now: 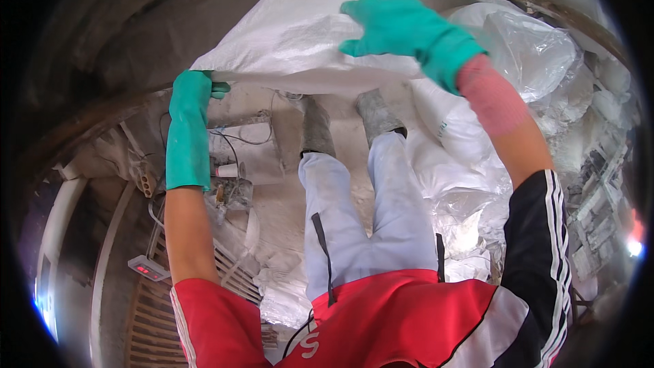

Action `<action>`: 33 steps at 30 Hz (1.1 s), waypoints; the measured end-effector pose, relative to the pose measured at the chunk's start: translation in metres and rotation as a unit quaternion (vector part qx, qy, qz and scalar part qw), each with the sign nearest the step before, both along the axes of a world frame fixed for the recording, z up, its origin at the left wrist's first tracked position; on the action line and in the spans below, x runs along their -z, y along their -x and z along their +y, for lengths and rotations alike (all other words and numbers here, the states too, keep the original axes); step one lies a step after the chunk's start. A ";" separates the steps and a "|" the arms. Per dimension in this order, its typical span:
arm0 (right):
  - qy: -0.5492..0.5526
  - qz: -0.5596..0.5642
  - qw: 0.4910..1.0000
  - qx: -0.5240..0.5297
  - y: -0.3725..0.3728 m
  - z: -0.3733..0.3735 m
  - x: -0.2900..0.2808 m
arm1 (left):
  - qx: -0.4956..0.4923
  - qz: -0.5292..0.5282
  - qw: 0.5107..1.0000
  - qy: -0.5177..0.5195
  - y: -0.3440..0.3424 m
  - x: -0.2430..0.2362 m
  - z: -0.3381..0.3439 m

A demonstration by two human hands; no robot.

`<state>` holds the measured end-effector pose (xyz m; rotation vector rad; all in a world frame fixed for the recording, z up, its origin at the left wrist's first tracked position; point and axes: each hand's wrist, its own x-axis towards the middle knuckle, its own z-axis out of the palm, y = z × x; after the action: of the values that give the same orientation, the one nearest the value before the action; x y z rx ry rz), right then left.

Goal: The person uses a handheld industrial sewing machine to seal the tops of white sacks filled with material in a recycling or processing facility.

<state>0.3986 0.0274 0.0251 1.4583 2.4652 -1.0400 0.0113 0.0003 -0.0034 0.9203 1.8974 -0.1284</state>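
A pale, dusty floor shows in the middle; brown wooden slats lie toward its near left corner. Bright lights glare far left and far right.

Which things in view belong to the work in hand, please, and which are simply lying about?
In the work:
- white sack
- left hand, gripping the sack's left corner
- right hand, open over the sack

Apparently just lying about, with neither hand on them:
- clear plastic
- bulging white bags
- slatted wooden rack
- red-lit device
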 end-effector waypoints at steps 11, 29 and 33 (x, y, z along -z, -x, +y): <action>-0.318 0.012 0.941 -0.116 0.002 -0.017 0.073 | -0.139 -0.074 0.987 0.012 -0.013 -0.009 0.000; -0.255 0.073 0.964 -0.019 0.001 -0.031 0.070 | 0.366 0.109 0.914 -0.133 -0.070 -0.096 0.037; -0.292 0.083 0.952 -0.024 -0.017 -0.025 0.074 | 0.432 0.159 0.881 -0.108 -0.074 -0.027 0.051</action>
<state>0.4156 0.0023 -0.0484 1.4727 3.0886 -0.4437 0.0848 0.0511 0.0233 1.9550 1.6617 -0.6414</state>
